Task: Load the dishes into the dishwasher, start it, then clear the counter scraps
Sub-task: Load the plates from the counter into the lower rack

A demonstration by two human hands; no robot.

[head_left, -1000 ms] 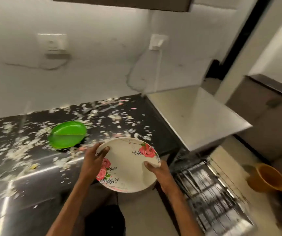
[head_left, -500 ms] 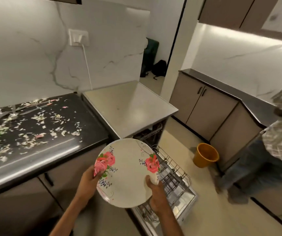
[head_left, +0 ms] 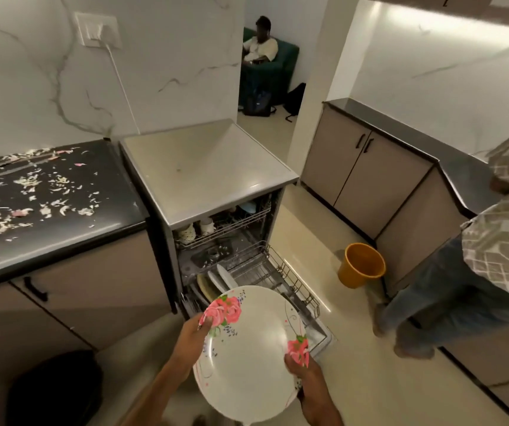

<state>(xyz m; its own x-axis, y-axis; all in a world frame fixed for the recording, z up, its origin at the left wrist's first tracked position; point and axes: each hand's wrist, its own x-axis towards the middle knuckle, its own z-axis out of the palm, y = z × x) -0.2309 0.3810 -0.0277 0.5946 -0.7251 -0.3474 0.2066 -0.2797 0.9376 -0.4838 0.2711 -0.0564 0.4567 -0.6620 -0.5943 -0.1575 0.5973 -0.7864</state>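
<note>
A white plate with pink rose prints (head_left: 247, 352) is held in front of me, tilted, above the floor by the open dishwasher (head_left: 210, 179). My left hand (head_left: 193, 338) grips its left rim and my right hand (head_left: 304, 376) grips its right rim, thumb on the face. The pulled-out lower rack (head_left: 281, 272) holds a few plates standing at its left end (head_left: 219, 281). Cups sit in the upper rack (head_left: 216, 229). White and pink scraps (head_left: 25, 195) are scattered on the black counter (head_left: 62, 241).
A person in a patterned shirt and jeans (head_left: 468, 272) stands at the right by the cabinets. An orange bucket (head_left: 361, 265) sits on the floor beside the rack. Someone sits on a green sofa (head_left: 265, 56) past the doorway. A dark bag (head_left: 53, 388) lies low left.
The plate has travelled from over the counter, rightward and down, to a spot just in front of the dishwasher's lower rack. My view has swung right; the green plate is out of frame.
</note>
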